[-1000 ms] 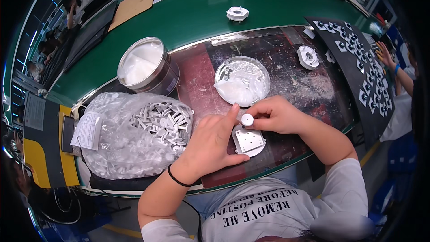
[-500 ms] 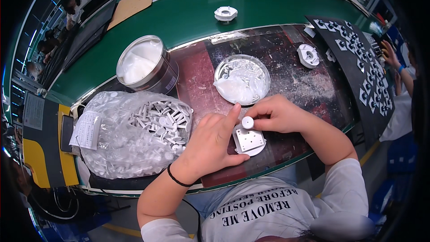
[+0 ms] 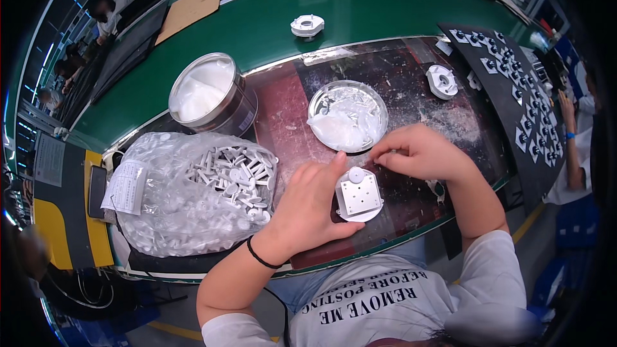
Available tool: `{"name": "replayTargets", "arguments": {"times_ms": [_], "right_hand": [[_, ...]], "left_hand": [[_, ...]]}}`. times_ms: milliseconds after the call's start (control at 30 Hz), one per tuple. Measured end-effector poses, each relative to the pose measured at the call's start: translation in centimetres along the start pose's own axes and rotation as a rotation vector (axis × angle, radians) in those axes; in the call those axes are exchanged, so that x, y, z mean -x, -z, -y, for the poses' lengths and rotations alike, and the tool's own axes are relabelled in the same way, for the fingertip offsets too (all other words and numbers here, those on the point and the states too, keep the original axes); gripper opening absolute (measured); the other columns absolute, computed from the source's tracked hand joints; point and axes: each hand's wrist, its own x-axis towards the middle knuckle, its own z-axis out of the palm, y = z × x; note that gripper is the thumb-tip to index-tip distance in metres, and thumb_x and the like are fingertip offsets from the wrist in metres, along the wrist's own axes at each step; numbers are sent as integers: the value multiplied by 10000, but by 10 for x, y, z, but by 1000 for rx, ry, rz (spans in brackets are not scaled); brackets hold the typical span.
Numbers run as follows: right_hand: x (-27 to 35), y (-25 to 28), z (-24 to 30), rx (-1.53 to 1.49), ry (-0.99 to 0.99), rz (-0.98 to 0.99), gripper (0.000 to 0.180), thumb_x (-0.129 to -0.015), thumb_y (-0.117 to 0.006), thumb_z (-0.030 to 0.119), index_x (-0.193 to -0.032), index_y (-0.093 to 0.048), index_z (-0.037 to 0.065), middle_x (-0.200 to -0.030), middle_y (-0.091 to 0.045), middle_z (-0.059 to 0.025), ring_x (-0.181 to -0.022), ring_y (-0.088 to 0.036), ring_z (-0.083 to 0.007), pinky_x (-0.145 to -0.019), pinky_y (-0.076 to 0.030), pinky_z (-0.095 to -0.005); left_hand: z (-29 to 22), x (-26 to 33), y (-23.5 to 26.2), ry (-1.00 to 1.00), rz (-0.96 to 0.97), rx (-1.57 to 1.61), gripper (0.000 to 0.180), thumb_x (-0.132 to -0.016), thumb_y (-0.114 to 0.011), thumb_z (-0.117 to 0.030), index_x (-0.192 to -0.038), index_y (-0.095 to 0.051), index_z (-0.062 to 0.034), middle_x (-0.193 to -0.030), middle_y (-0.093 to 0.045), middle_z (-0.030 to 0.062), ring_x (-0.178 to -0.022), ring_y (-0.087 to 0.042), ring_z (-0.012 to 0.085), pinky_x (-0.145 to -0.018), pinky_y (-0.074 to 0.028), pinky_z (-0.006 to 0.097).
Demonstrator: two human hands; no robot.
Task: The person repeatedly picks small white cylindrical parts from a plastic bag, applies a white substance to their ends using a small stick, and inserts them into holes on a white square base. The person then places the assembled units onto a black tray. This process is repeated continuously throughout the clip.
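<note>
A white round part with a square plate on it lies on the work mat in front of me. My left hand curves about its left side, index finger by the top edge and thumb at the lower edge, keeping hold of it. The round head of a white peg sits at the plate's top edge. Just up and right of it, my right hand has its fingertips pinched together, with nothing visible in them and apart from the part. A clear bag of white flat-headed pegs lies left of my left hand.
Beyond my hands sits a round metal dish with translucent film or paste; a metal tin stands left. White housings lie at right and on the green surface. A black board carries several small parts. Another person's hand is far right.
My right hand has let go of the peg and drawn back up and right. The peg's head now sits against the plate. The far white housing has shifted left on the green surface.
</note>
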Motion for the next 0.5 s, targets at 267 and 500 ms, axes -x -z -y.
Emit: {"name": "replayTargets", "arguments": {"times_ms": [267, 500], "right_hand": [[-8, -10, 19, -805, -247, 207, 384, -906, -577, 159, -1230, -521, -40, -887, -646, -68, -639, -595, -88, -484, -450, -194], [-36, -11, 31, -833, -194, 291, 481, -883, -614, 197, -1274, -463, -39, -915, -641, -71, -669, -616, -96, -492, -478, -195]], "left_hand": [[9, 4, 9, -148, -326, 34, 1198, -557, -856, -252, -1443, -79, -38, -1201, -541, 154, -1062, -501, 356, -941, -349, 504], [15, 4, 21, -65, -409, -9, 1204, -568, -854, -245, -1446, -54, -45, -1205, -543, 154, -1066, -500, 362, -948, -350, 505]]}}
